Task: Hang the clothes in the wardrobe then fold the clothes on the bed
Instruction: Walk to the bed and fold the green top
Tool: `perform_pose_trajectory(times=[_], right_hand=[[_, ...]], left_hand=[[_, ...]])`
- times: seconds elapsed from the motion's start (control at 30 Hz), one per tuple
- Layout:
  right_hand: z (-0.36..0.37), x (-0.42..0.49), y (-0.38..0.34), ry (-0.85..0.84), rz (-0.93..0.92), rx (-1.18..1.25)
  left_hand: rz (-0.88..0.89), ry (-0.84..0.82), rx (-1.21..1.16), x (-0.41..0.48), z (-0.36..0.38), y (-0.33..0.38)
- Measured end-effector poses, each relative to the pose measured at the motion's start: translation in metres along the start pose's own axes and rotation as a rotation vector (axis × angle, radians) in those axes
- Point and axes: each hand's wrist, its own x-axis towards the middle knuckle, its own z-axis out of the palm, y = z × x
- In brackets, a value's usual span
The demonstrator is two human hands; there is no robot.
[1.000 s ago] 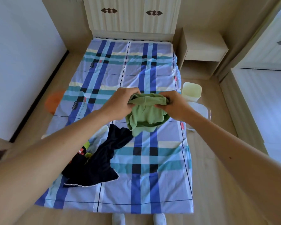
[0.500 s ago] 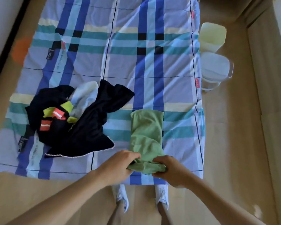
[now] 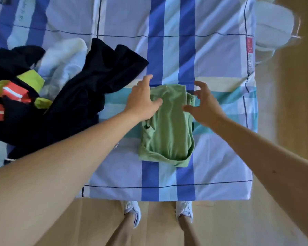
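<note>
Wooden floor (image 3: pixel 220 224) ran along the near edge, a pair of white shoes (image 3: pixel 132 208) planted right at the foot of the bed, and the plaid sheet (image 3: pixel 220 59) filled nearly everything beyond! The green garment (image 3: pixel 169 132) lay flat on the sheet, dead centre, doubled over into a short rectangle. Half a second before, it had been stretched long with both hands pinching its near end; now that end sat folded up and both hands had let go. The left hand (image 3: pixel 142 102) rested on the far left corner, fingers spread and thumb lying on the cloth. The right hand (image 3: pixel 204 105) hung at the far right corner, fingers loosely curled and apart, gripping nothing. To the left sprawled the dark clothes (image 3: pixel 89 96) with yellow and orange stripes, just beside the green piece, and a white garment (image 3: pixel 60 59) sat tucked among them. Far right, off the bed, stood a blurred white container (image 3: pixel 272 27); its contents could not be made out.
</note>
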Motion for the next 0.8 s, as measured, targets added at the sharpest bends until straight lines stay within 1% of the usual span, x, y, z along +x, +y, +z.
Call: perform_pose_trajectory(times=[0.07, 0.13, 0.2, 0.27, 0.33, 0.43, 0.57, 0.67, 0.8], right_hand=[[0.023, -0.003, 0.025, -0.020, 0.075, -0.061], [0.046, -0.021, 0.051, -0.078, 0.197, -0.046], [0.069, -0.039, 0.073, -0.121, 0.285, 0.004], [0.086, -0.050, 0.088, -0.087, 0.251, 0.036], [0.091, -0.048, 0.092, -0.036, 0.208, 0.081], [0.087, -0.042, 0.090, -0.057, 0.165, 0.148], [0.057, -0.039, 0.083, -0.085, 0.011, 0.215], [0.014, -0.043, 0.079, -0.005, -0.078, 0.174], [-0.037, -0.066, 0.095, 0.119, -0.110, 0.123]], left_hand=[[-0.073, -0.091, 0.071, -0.005, 0.032, -0.021], [-0.147, -0.177, 0.126, -0.023, 0.063, -0.043], [-0.234, -0.138, 0.083, -0.042, 0.085, -0.064], [-0.326, -0.042, -0.048, -0.053, 0.098, -0.076], [-0.362, -0.001, -0.168, -0.056, 0.103, -0.083], [-0.285, -0.021, -0.263, -0.053, 0.100, -0.085], [-0.152, -0.059, -0.338, -0.054, 0.087, -0.055], [0.007, -0.044, -0.352, -0.054, 0.085, -0.010], [0.131, -0.014, -0.377, -0.056, 0.103, 0.047]])
